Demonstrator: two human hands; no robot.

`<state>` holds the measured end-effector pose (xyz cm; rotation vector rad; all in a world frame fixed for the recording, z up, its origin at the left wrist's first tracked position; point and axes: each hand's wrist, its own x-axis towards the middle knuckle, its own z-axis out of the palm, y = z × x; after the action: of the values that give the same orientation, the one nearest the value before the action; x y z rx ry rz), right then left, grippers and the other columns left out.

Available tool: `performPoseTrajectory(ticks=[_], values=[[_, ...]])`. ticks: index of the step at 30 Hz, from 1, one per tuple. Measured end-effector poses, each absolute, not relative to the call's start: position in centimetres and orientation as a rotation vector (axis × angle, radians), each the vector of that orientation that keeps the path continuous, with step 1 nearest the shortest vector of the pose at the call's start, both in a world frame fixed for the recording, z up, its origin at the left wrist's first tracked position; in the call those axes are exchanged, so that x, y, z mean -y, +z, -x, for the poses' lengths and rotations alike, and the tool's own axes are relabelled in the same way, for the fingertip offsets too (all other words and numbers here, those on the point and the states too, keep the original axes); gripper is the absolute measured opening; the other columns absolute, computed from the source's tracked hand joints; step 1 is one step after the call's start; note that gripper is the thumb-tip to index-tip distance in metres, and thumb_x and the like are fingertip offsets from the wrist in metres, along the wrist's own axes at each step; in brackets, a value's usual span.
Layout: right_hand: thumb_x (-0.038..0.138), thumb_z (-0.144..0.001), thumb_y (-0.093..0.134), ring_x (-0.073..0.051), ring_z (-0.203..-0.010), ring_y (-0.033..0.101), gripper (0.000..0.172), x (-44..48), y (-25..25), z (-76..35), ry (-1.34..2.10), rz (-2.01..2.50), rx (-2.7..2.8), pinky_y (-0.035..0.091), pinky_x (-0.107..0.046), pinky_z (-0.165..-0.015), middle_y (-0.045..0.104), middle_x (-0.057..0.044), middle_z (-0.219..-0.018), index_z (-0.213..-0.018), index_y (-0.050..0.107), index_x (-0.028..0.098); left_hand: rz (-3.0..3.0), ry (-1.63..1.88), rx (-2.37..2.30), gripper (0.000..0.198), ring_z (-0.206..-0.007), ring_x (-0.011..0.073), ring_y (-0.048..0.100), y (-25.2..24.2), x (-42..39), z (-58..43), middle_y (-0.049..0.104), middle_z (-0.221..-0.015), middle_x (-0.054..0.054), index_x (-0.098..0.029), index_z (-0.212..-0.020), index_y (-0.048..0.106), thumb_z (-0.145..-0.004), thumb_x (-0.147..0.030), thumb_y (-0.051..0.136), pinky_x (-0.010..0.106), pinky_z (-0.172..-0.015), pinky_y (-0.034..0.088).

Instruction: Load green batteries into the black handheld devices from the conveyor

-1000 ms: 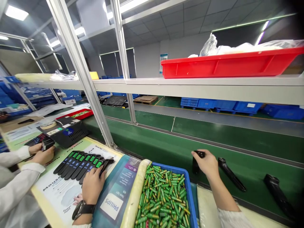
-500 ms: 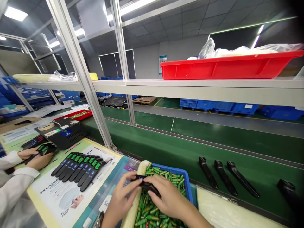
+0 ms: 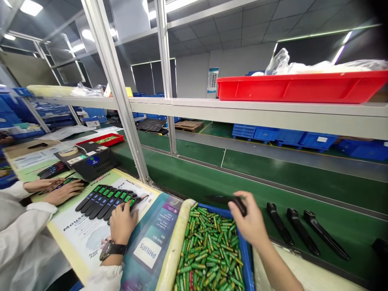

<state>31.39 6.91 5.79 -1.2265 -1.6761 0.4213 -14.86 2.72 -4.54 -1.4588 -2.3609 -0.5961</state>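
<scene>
Black remote (image 3: 222,199) in right hand (image 3: 250,220); long axis crosswise, free end left.

bright ceiling panels (image 3: 28,7) | wide-angle bending at edges | dark right corners

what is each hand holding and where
Right hand holds a black remote by one end; left hand rests on the row of remotes, grip unclear.

Glossy green batteries (image 3: 209,250), blue plastic bin (image 3: 247,262), matt green belt (image 3: 212,182)
</scene>
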Motion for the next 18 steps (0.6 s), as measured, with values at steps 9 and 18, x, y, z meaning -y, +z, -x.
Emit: performPoseTrajectory(ticks=[9,18], values=[[0.046,-0.086,0.058,-0.046,-0.087,0.071,0.056,-15.4,0.7,-40.0,0.298,2.209,1.407,0.054,-0.058,-0.08,0.071,-0.024,-0.08,-0.119,0.066,0.002,1.687,-0.879,2.207,0.044,-0.1,0.0284,0.068,-4.6,-1.7,14.8,0.074,-0.11,0.013,-0.015,-0.118,0.072,-0.097,-0.037,0.041,0.042,-0.094,0.055],[0.04,-0.095,0.065,-0.025,-0.101,0.069,0.087,-3.3,5.8,-25.8,0.863,0.835,2.385,0.055,-0.039,-0.091,0.069,-0.009,-0.124,-0.167,0.018,0.027,2.559,-1.341,1.554,0.036,-0.114,0.0198,0.067,1.4,4.0,0.5,0.072,-0.126,0.007,-0.033,-0.133,0.067,-0.099,-0.023,0.059,0.034,-0.097,0.059]])
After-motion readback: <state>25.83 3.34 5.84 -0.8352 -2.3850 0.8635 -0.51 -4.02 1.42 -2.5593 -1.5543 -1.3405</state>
